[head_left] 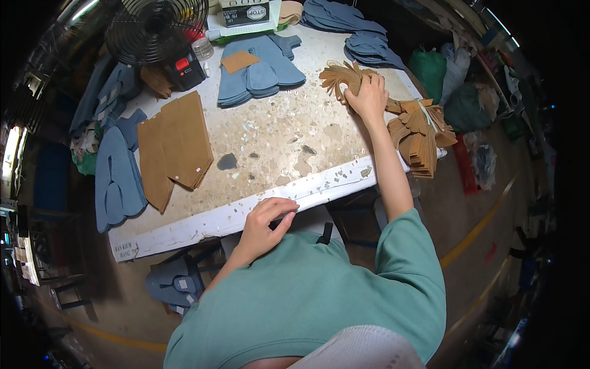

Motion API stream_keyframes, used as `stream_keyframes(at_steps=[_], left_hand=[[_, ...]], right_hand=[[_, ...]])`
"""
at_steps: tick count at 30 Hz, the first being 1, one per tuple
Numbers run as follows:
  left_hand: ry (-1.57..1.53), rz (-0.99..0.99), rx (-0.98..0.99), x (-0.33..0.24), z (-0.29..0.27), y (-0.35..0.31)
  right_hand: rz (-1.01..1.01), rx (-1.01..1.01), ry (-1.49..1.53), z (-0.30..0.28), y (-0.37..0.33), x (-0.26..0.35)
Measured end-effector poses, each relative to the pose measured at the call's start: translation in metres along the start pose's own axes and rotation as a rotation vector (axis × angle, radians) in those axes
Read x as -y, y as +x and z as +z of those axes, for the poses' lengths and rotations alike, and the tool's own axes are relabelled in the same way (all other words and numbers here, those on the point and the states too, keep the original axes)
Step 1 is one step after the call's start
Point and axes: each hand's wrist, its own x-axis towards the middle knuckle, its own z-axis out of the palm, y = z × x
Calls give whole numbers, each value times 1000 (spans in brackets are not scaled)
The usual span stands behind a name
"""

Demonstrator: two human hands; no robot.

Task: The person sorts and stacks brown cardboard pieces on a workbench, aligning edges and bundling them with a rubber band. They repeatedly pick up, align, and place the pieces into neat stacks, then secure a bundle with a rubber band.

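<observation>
While the right hand (367, 96) grips a fanned tan bundle (345, 78), the left hand (268, 218) rests at the table edge (215, 220).

The right fingers are clenched over the top of the bundle, whose curved tan strips spread out to the left of the knuckles, lying on the speckled tabletop. Just right of that wrist sits a bigger tan stack (423, 135), hanging partly over the table's corner. The left fingers are loosely curled, tips touching the white edge, holding nothing that can be seen. Beyond those fingertips lie flat brown pieces (174, 146), with blue cutouts (117, 178) further left. Up past the right fingers is a blue pile (261, 71) with a tan piece (239, 61) on it, and a black fan (157, 27) stands beyond that.
</observation>
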Motion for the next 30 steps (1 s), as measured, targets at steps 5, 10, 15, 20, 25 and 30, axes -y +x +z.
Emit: stream_keyframes(at_steps=[5,10,15,20,25,30], left_hand=[[8,12,2,1,0,0],[11,25,12,-1,-2,-1],[-20,-25,61,-3,-14,3],[147,124,-22,5,-31,30],[546,111,69,18,-43,50],[628,-46,156,19,-45,42]], right_hand=[[52,139,-66,3,10,0],[-117,256,89,-7,9,6],[-205,635,437,-58,-18,20],[-519,892,908,-95,-59,69],[-634,916,920,-101,-94,114],[-597,733,575,-113,-106,92]])
